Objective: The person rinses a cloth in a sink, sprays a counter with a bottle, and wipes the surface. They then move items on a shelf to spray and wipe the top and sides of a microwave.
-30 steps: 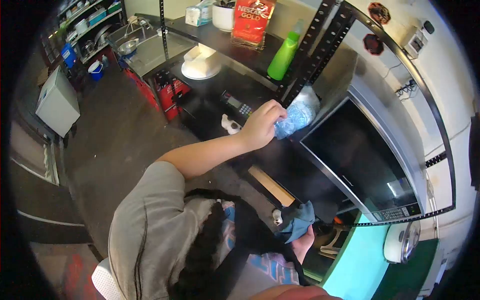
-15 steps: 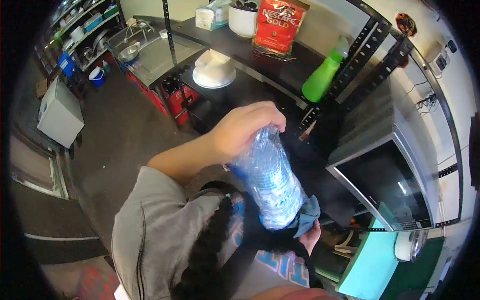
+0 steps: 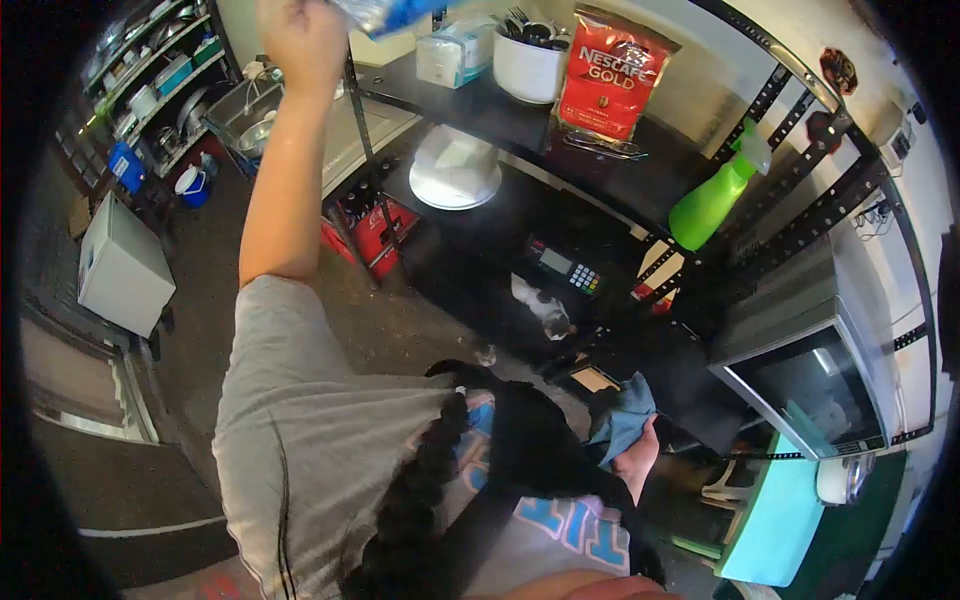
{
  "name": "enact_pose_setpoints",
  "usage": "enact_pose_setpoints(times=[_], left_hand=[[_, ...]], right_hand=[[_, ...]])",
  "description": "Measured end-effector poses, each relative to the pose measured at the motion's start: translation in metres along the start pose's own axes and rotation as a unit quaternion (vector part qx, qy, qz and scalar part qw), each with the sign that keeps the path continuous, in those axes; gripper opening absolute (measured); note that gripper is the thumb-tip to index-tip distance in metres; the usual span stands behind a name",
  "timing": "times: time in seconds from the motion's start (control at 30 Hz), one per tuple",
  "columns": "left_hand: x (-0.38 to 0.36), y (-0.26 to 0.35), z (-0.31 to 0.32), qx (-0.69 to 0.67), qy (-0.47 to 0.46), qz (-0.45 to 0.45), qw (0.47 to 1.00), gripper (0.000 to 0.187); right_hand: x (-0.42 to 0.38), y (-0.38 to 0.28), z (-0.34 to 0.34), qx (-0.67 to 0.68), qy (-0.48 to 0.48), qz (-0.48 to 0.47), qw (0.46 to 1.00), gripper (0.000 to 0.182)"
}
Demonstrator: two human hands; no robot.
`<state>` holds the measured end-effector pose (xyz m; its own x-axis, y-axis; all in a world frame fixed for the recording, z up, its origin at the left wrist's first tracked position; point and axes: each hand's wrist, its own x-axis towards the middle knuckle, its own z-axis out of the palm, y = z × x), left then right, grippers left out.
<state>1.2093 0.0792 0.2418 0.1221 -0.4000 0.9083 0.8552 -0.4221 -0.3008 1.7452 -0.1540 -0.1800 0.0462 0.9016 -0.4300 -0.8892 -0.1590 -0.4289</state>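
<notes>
At the top edge, my left hand [image 3: 300, 35] is raised high with its fingers closed on a clear plastic-wrapped bundle [image 3: 385, 14], pale and blue, mostly cut off by the frame. What is inside the wrap I cannot make out. Low at the right, near my body, my right hand [image 3: 636, 460] grips a blue-grey cloth [image 3: 624, 420]. Beyond that hand, on the lower black shelf, a card payment terminal [image 3: 565, 266] lies near a small white-and-dark object. A white round dish [image 3: 455, 190] with a pale crumpled item on it stands further back.
The upper shelf [image 3: 480, 118] carries a tissue pack [image 3: 450, 55], a white pot [image 3: 527, 72] with utensils, a red coffee pouch [image 3: 612, 85] and a green spray bottle [image 3: 712, 208]. A microwave [image 3: 810, 375] stands at the right, a sink [image 3: 235, 115] at the back left.
My left hand has lifted the wrapped bundle from in front of my body up to the top left. The payment terminal has come into sight. My right hand still holds the cloth.
</notes>
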Motion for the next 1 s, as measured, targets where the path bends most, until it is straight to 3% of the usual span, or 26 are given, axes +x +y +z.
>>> enact_pose_setpoints(times=[0.03, 0.07, 0.1, 0.17, 0.23, 0.3, 0.4, 0.53, 0.6, 0.67, 0.73, 0.77, 0.8, 0.87, 0.9, 0.97, 1.0], left_hand=[[-0.009, -0.02, 0.004, -0.004, -0.002, -0.001, 1.0, 0.015], [-0.026, -0.036, 0.008, -0.01, 0.016, -0.06, 0.998, 0.014], [-0.044, -0.053, 0.013, -0.016, 0.034, -0.12, 0.992, 0.025], [-0.097, -0.089, 0.024, -0.038, 0.018, -0.173, 0.984, 0.023], [-0.14, -0.107, 0.032, -0.056, 0.002, -0.226, 0.972, 0.022], [-0.164, -0.119, 0.04, -0.132, 0.07, -0.434, 0.889, 0.02], [-0.181, -0.134, 0.046, -0.049, 0.078, -0.387, 0.917, 0.024], [-0.191, -0.142, 0.061, -0.045, 0.114, -0.331, 0.935, 0.024], [-0.188, -0.14, 0.073, -0.082, 0.177, -0.359, 0.913, 0.023], [-0.183, -0.138, 0.089, -0.072, 0.178, -0.361, 0.912, 0.023], [-0.178, -0.131, 0.111, -0.089, 0.231, -0.421, 0.872, 0.018], [-0.198, -0.149, 0.132, -0.153, 0.273, -0.461, 0.831, 0.017], [-0.23, -0.169, 0.15, -0.156, 0.272, -0.463, 0.829, 0.017], [-0.269, -0.179, 0.166, -0.091, 0.011, -0.524, 0.847, 0.019], [-0.272, -0.17, 0.163, -0.095, 0.011, -0.526, 0.845, 0.019], [-0.225, -0.107, 0.138, 0.087, -0.233, -0.541, 0.803, 0.027], [-0.238, -0.124, 0.136, 0.085, -0.29, -0.499, 0.812, 0.036]], right_hand=[[0.002, 0.007, 0.001, -0.013, -0.001, -0.01, 1.0, 0.044], [0.005, 0.013, 0.001, -0.026, -0.001, -0.019, 0.999, 0.043], [0.012, 0.016, -0.013, -0.024, 0.002, -0.02, 1.0, 0.043], [0.025, 0.023, -0.052, -0.07, 0.065, -0.047, 0.994, 0.041], [0.015, 0.031, -0.031, -0.068, 0.078, -0.047, 0.994, 0.04], [0.024, 0.034, -0.043, -0.067, 0.062, -0.065, 0.994, 0.041], [0.02, 0.037, -0.025, -0.07, 0.04, -0.076, 0.994, 0.042], [0.021, 0.044, -0.017, -0.056, -0.002, -0.076, 0.996, 0.043], [0.022, 0.051, -0.019, -0.043, 0.069, -0.063, 0.995, 0.044], [0.014, 0.055, -0.005, -0.033, 0.09, -0.058, 0.994, 0.044], [0.011, 0.059, 0.002, -0.022, 0.109, -0.053, 0.992, 0.045], [0.011, 0.06, 0.003, 0.002, 0.099, -0.051, 0.994, 0.045], [0.008, 0.06, 0.003, 0.025, 0.089, -0.048, 0.995, 0.045], [0.009, 0.059, -0.009, 0.02, 0.082, -0.053, 0.995, 0.045], [0.01, 0.057, -0.015, 0.014, 0.068, -0.057, 0.996, 0.046], [0.002, 0.057, -0.004, 0.019, 0.054, -0.066, 0.996, 0.046], [-0.003, 0.059, 0.0, 0.022, 0.041, -0.068, 0.997, 0.047]])
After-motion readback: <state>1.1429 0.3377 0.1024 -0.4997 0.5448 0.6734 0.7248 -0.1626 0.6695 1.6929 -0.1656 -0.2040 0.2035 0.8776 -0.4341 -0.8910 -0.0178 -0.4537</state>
